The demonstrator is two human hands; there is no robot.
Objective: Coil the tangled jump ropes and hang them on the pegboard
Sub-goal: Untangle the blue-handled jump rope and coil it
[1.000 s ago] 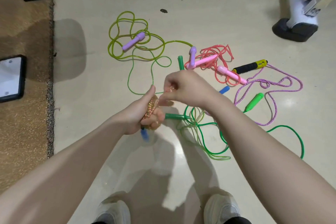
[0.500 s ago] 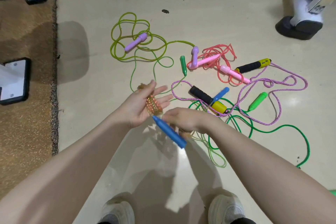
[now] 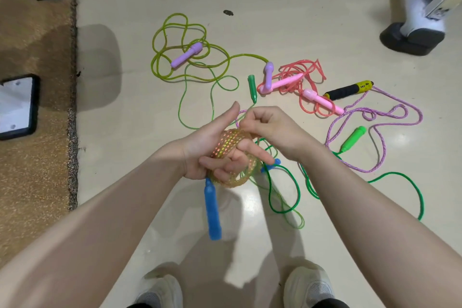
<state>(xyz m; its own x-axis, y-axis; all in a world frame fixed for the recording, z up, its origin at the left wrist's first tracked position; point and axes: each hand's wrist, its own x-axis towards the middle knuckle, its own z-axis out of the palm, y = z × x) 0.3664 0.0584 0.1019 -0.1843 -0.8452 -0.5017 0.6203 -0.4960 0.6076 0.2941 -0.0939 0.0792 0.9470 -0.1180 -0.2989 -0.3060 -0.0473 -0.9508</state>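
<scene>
**Hands wrap a beaded rope above the tangle**

Left hand (image 3: pixel 212 152), seen from the head camera, is spread with the thumb up and the fingers half curled, and loops of a yellowish beaded jump rope (image 3: pixel 231 144) are wound around its palm and fingers. One blue handle (image 3: pixel 212 210) of that rope hangs down from the bottom of the coil, pointing toward the person's white shoes (image 3: pixel 308 285). A second blue handle (image 3: pixel 271 165) shows just past the left fingertips, partly hidden by them.

The right hand (image 3: pixel 270 127) is curled closed just beside the coil's top edge, its fingertips pinched at the beaded strand; the pinch itself is hidden behind the fingers.

On the cream floor (image 3: pixel 300 20) beyond the hands lie the other ropes. A yellow-green rope (image 3: pixel 175 32) with lilac handles (image 3: pixel 186 55) is looped at the far left of the pile. A red-pink rope (image 3: pixel 303 75) with pink handles (image 3: pixel 322 101) is bunched to its right. A lilac braided rope (image 3: pixel 390 115) runs from a black and yellow foam handle (image 3: pixel 348 90) out to the right. A bright green rope (image 3: pixel 410 185) trails under the right forearm, with one green handle (image 3: pixel 353 139) near the braided loops and another (image 3: pixel 252 87) near the pink bunch.

A brown carpet (image 3: pixel 32 132) borders the floor on the left, and a white machine base (image 3: pixel 415 35) stands at the upper right.
</scene>
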